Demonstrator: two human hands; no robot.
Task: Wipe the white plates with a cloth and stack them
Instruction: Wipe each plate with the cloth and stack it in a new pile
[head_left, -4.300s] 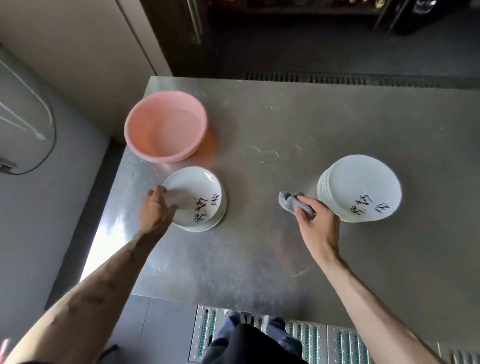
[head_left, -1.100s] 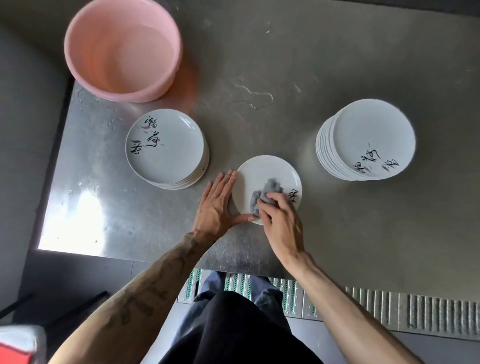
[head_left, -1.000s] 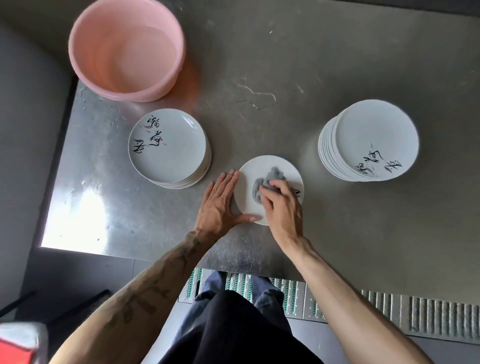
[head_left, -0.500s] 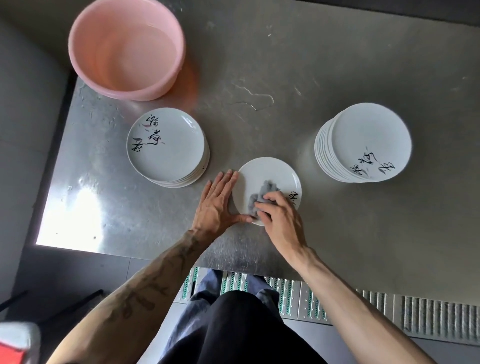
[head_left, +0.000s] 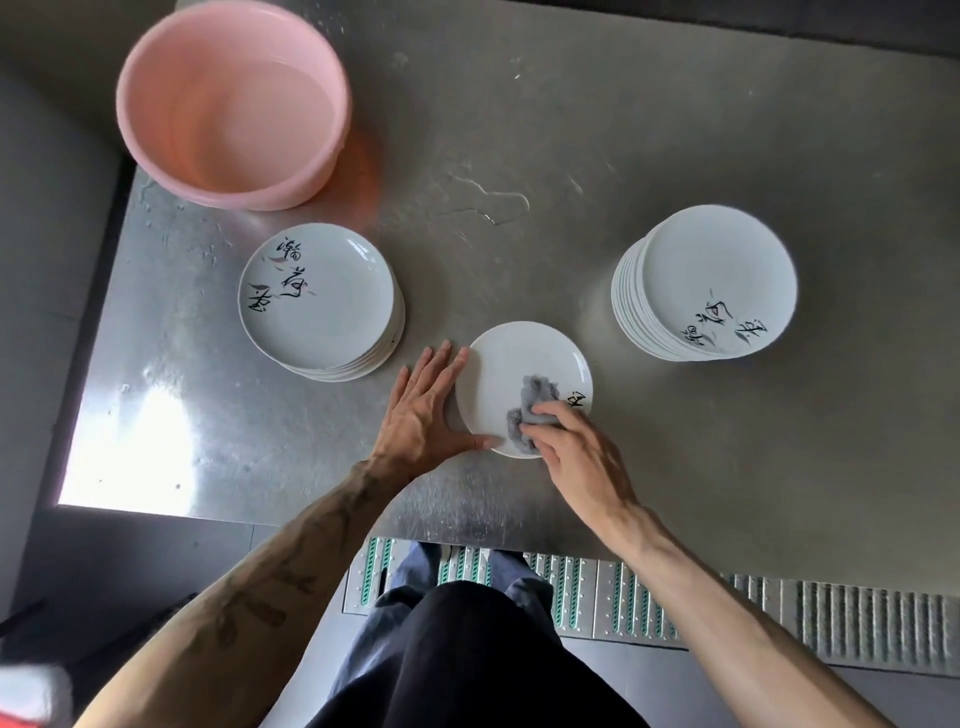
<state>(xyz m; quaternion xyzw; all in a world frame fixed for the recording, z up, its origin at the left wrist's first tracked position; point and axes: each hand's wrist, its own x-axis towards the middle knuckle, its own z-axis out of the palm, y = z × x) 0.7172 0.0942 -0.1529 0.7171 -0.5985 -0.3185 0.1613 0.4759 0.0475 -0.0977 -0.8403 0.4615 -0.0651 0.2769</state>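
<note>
A single white plate (head_left: 511, 369) with black lettering lies on the steel table near its front edge. My right hand (head_left: 576, 457) pinches a grey cloth (head_left: 530, 405) and presses it onto the plate's near right part. My left hand (head_left: 423, 410) lies flat on the table with straight fingers against the plate's left rim and the thumb along its near edge. A low stack of white plates (head_left: 322, 306) sits to the left. A taller stack of white plates (head_left: 701, 280) stands to the right.
A pink plastic basin (head_left: 228, 98) stands at the table's far left corner. The steel table (head_left: 571, 130) shows a water streak in the middle. Its left edge and front edge lie close to the hands. A ridged floor mat (head_left: 779, 613) lies below.
The cloth in my right hand has slid back and forth over the single plate, now sitting at its near right part. My left hand has stayed at the rim.
</note>
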